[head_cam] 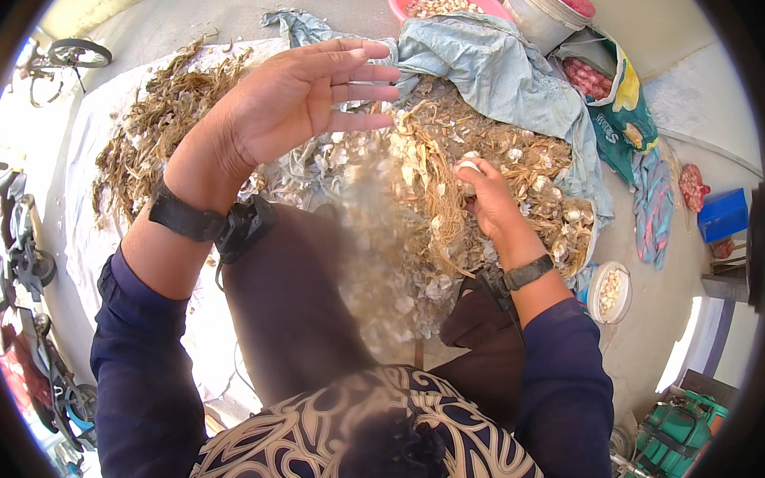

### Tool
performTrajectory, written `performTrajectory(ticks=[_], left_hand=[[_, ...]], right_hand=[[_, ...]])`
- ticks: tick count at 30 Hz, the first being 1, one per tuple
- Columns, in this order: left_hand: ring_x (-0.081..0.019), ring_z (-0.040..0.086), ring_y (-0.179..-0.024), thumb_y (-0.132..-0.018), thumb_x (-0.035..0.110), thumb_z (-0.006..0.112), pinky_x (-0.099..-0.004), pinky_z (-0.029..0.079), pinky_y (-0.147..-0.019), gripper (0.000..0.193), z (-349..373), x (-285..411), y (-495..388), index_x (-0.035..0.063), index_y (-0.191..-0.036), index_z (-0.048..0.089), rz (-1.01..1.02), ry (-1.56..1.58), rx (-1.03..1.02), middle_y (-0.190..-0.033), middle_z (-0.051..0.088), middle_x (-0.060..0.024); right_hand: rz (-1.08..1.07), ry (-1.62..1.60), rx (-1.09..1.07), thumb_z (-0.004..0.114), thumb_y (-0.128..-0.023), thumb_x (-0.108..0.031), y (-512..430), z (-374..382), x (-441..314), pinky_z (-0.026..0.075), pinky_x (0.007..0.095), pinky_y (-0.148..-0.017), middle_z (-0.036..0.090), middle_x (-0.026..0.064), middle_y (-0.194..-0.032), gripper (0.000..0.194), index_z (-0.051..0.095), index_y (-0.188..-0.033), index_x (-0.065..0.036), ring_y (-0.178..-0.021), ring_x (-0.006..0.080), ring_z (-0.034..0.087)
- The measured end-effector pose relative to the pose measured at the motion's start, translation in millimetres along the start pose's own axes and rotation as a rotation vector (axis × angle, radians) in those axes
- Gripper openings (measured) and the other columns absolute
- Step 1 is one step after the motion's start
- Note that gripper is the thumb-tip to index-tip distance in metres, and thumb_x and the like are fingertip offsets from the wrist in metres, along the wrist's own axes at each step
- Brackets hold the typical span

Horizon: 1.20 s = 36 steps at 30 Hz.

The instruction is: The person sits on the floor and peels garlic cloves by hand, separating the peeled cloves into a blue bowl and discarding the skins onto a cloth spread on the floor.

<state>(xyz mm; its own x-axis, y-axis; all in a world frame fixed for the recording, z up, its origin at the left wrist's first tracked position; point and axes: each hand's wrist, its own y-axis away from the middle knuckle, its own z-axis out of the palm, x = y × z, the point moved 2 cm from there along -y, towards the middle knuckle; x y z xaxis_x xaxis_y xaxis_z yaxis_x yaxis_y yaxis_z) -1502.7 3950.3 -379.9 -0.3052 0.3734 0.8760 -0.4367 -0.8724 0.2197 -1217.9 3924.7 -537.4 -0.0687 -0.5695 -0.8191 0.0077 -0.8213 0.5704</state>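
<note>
My left hand (293,93) is raised over the heap with its palm in view and its fingers spread. It grips nothing. In my right hand (492,202) is a white garlic bulb (467,168), pinched between thumb and fingers. Just left of that hand lies a bundle of dried garlic stalks and roots (432,171). More garlic bulbs (515,155) are scattered among dry stems to the right. Loose papery garlic skins (382,258) cover the middle, down between my legs; part of this area is blurred.
Dry stalks (166,111) are heaped at left on a white sheet (88,165). A pale blue cloth (483,72) edges the far side. Beyond stand a pink basin (397,2) and white bucket (529,23). A small pail (623,310) of cloves and a blue box (724,216) are at right.
</note>
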Motion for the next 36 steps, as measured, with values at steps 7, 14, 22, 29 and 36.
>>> performTrajectory(ticks=[7, 14, 22, 29, 36], left_hand=[[-0.0264, 0.049, -0.122, -0.087, 0.035, 0.073, -0.0438, 0.040, -0.101, 0.075, 66, -126, 14, -0.0062, -0.139, 0.038, -0.354, -0.324, 0.322, -0.130, 0.052, -0.0214], [-0.0134, 0.060, -0.084, -0.086, 0.031, 0.074, -0.0294, 0.050, -0.075, 0.054, 64, -200, 10, -0.0049, -0.121, 0.053, -0.179, -0.487, 0.275, -0.099, 0.064, -0.0082], [-0.0173, 0.063, -0.093, -0.091, 0.018, 0.066, -0.0304, 0.053, -0.075, 0.035, 61, -198, 10, 0.0020, -0.120, 0.057, -0.350, 0.073, 0.275, -0.106, 0.065, -0.0058], [-0.0170, 0.062, -0.088, -0.086, 0.013, 0.068, -0.0322, 0.054, -0.071, 0.038, 63, -195, 6, -0.0018, -0.119, 0.057, -0.240, -0.092, 0.371, -0.102, 0.064, -0.0090], [-0.0188, 0.064, -0.088, -0.083, 0.012, 0.071, -0.0312, 0.054, -0.074, 0.043, 59, -194, 5, -0.0055, -0.120, 0.056, -0.241, -0.084, 0.349, -0.103, 0.066, -0.0116]], right_hand=[[0.119, -0.669, -0.178, 0.067, -0.088, -0.017, 53, 18, -3, 0.051, 0.0371, -0.080, 0.062, 0.0076, -0.104, 0.026, 0.057, -0.111, -0.009, -0.096, 0.0207, 0.059], [0.071, -0.450, 0.042, 0.065, -0.091, -0.025, 71, 13, 26, 0.049, 0.0286, -0.066, 0.057, 0.0051, -0.100, 0.026, 0.055, -0.110, -0.010, -0.083, 0.0153, 0.056], [-0.149, -0.041, -0.001, 0.063, -0.090, -0.025, 71, 10, 25, 0.042, 0.0243, -0.054, 0.053, -0.0010, -0.090, 0.019, 0.052, -0.099, -0.014, -0.075, 0.0082, 0.049], [-0.280, 0.155, -0.015, 0.065, -0.088, -0.025, 71, 9, 25, 0.040, 0.0214, -0.050, 0.055, 0.0015, -0.087, 0.026, 0.049, -0.102, -0.009, -0.066, 0.0075, 0.051], [-0.006, -0.047, -0.165, 0.059, -0.093, -0.025, 84, 8, 18, 0.030, 0.0168, -0.042, 0.051, -0.0002, -0.085, 0.020, 0.047, -0.101, -0.012, -0.058, 0.0058, 0.046]])
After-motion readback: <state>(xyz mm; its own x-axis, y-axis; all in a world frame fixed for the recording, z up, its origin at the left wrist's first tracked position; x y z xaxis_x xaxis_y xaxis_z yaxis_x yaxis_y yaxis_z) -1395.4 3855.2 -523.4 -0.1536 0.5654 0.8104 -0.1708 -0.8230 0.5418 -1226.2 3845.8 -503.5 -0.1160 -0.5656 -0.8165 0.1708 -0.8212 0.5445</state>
